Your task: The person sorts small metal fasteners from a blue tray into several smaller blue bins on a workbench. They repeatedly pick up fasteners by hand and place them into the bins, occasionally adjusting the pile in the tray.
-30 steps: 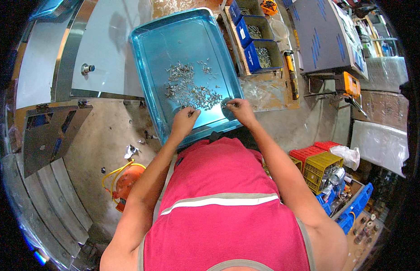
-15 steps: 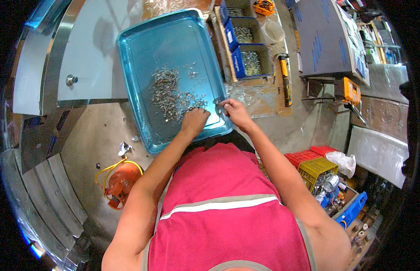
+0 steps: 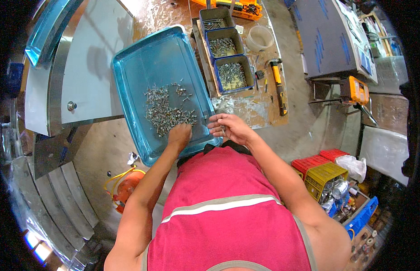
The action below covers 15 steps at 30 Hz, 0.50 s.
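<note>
the loose pile of small metal fasteners lies in the near half of the blue tray, ahead and to the left of both hands. the left hand is plainly the nearer: back up, fingers curled down, it sits right at the pile's near right edge, seeming to touch the last pieces there; its fingertips are hidden, so i cannot tell whether it pinches anything. the right hand is apart from it, over the tray's near right corner, its palm partly turned up and its fingers loosely extended to the left rather than clenched, with a small shiny piece that appears to rest against them. the tray's long axis runs away from the person and leans left at the far end, and the pile stretches roughly along it; the single fasteners point every which way, too small to give one axis. beyond the right hand, just outside the tray's right rim, three blue bins stand in a row leaning the same way, the nearest one holding similar metal pieces. farther right on the workbench lies a yellow and black hammer, near a clear round tub.
</note>
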{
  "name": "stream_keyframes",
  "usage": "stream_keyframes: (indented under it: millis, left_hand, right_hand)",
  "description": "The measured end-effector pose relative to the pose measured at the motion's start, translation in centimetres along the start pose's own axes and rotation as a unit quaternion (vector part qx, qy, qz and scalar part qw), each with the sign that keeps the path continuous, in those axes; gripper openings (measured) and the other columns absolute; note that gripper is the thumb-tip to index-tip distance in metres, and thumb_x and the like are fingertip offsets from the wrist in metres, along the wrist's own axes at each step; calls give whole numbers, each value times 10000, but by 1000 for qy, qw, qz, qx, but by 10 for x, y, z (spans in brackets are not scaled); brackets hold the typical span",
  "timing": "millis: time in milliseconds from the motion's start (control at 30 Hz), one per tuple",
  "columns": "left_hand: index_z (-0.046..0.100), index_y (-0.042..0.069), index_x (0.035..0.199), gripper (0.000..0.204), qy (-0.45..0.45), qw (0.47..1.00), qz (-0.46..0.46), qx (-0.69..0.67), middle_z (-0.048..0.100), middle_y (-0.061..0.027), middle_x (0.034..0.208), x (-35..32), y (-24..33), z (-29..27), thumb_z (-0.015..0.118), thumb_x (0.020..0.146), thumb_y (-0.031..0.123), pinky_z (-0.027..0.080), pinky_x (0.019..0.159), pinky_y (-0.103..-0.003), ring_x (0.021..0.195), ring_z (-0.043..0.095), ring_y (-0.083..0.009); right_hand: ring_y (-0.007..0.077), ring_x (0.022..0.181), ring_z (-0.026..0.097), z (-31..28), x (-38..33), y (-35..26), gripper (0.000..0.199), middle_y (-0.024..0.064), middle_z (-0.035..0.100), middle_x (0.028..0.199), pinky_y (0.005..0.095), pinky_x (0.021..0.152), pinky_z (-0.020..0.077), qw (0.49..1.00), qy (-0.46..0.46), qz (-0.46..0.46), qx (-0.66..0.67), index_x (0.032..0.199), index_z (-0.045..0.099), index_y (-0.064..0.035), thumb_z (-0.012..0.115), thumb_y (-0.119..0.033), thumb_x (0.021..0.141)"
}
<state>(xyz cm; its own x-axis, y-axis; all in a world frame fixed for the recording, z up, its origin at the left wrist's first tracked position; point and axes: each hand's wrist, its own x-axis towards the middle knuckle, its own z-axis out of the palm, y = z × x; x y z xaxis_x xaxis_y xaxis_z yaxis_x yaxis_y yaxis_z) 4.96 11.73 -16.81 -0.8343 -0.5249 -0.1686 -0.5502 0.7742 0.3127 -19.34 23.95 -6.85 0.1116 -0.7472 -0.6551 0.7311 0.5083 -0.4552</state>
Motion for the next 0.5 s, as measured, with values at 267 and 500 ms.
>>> stream_keyframes:
  millis: [267,500]
  left_hand:
    - [735,18,968,259,208,922,-146,-292,678,-132,770,92,71,-148,715,918,271,488,634,-380,654,614,-229]
    - [733,-17,1011,315,260,883,-83,-382,713,-81,831,221,104,-216,701,960,292,497,623,-330,662,611,-171]
  right_hand:
    - [341,1306,589,3,-42,-45,494,232,588,1409,449,1119,486,970,-112,-113,185,1460,464,59,373,-226,1066]
    - [336,1359,542,7,-61,-89,561,225,554,1462,468,1161,429,927,-170,-177,282,1489,448,33,327,-353,1100]
